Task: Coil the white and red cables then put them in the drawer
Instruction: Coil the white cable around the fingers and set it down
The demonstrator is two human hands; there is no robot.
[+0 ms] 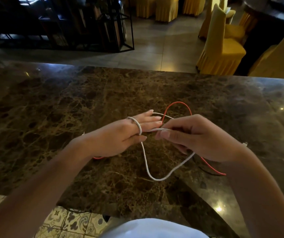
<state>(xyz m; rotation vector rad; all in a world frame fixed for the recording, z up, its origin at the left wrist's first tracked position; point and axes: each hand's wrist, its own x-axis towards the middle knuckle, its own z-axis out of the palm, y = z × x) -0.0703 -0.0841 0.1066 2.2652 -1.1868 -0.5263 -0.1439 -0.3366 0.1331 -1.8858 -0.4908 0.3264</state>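
Across the middle of the frame, over the dark veined marble counter (69, 103), I see my left hand (120, 136) flat, with the thin white cable (146, 162) looped round its fingers. My right hand (194, 136) pinches that cable; its slack sags lower centre. Behind them, the thin red cable (177, 104) arcs, partly hidden by both wrists. Yellow-covered chairs (223, 48) stand upper right. No drawer visible.

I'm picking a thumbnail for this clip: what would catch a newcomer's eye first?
Two bare hands meet at the centre, above a dark marble table. A white cable loops around the left hand, is pinched by the right hand, and sags toward the person. A red cable arcs on the table just beyond.
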